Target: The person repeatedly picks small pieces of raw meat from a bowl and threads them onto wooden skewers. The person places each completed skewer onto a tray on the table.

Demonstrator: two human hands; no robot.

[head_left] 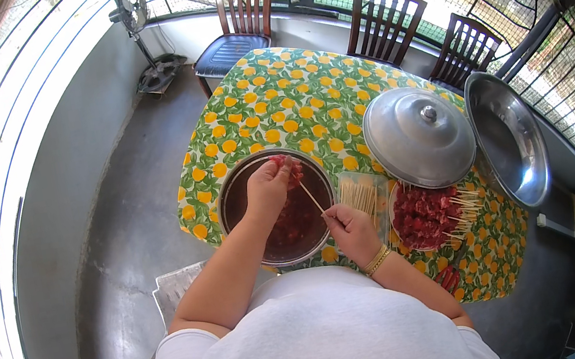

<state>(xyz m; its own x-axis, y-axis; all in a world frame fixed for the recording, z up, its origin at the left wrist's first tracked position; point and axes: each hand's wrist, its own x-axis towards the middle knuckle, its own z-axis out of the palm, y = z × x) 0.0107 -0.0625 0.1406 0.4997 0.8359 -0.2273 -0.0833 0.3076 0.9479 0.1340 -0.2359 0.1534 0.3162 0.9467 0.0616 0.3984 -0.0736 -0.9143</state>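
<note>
Over a round metal pot [222,191] of dark red marinade, my left hand [268,187] is closed on pieces of raw red meat [295,169] at the upper end of a wooden skewer [312,197]. My right hand [352,229] pinches the skewer's lower end, at the pot's right rim. The stick slants from upper left to lower right between both hands. Close by my right hand lies a clear plastic container [380,188] with many bare skewers [358,196]. To its right, loaded meat skewers [425,215] are heaped on a plate, their sticks pointing right.
A domed metal lid [418,135] rests behind the heap, and a large metal basin [507,137] leans at the table's right edge. The table wears a lemon-print cloth [267,110]. Chairs [240,19] stand along its far side; a standing fan [141,36] is at the far left.
</note>
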